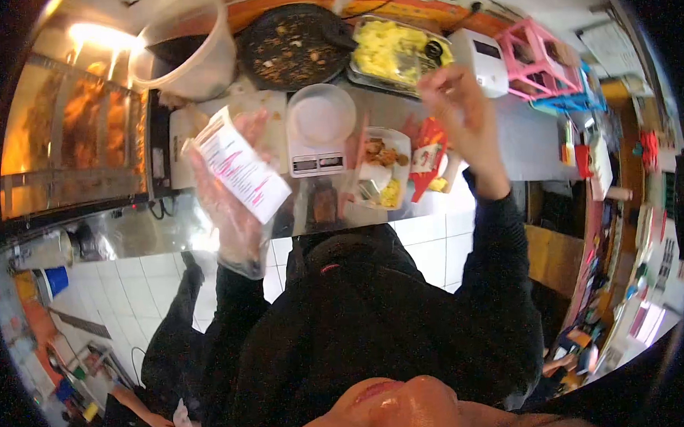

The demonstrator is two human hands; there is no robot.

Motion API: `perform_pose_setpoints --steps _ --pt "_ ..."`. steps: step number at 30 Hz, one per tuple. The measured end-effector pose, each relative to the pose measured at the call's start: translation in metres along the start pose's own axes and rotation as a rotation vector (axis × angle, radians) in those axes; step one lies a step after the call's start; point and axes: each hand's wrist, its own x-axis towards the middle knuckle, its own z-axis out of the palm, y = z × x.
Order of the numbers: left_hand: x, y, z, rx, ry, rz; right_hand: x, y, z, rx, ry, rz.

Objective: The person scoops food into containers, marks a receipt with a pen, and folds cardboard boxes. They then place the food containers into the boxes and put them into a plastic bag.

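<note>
My left hand, inside a clear plastic glove or bag, holds a white paper slip with printed and pink-marked lines. Raised over the counter, my right hand has bent fingers smeared by motion; whether it holds anything cannot be made out. It is near a glass tray of yellow food. Below it lies a red and white packet. Beside the packet, an open white box contains brown pieces and yellow food. A white scale bears a round clear bowl.
A black pan and a large clear tub stand at the back. At left is a lit glass cabinet. A pink rack stands right. Another person's arm shows at lower left.
</note>
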Motion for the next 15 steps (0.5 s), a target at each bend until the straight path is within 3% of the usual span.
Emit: perform_pose_setpoints --steps 3,4,6,8,11,14,15 --pt "0.003 -0.067 0.036 0.327 -0.118 0.147 -0.058 0.002 0.012 0.122 -0.154 0.020" --pt "-0.005 -0.093 0.048 0.325 -0.103 0.133 -0.078 0.013 0.022 0.287 -0.175 0.046" --pt "-0.015 -0.135 0.043 0.361 -0.217 -0.016 -0.101 0.013 0.020 0.188 -0.189 0.038" --pt "-0.034 -0.182 0.065 0.371 -0.166 0.023 -0.128 0.028 0.018 0.602 -0.018 0.116" --pt "-0.048 -0.244 0.077 0.376 -0.103 -0.005 -0.165 0.026 -0.049 0.622 0.034 0.264" --pt "-0.043 -0.314 0.059 0.359 -0.052 -0.136 -0.209 0.080 -0.121 -0.145 0.313 -0.140" --pt "-0.041 -0.338 0.062 0.391 0.001 -0.109 -0.222 0.063 -0.142 -0.210 0.389 -0.008"
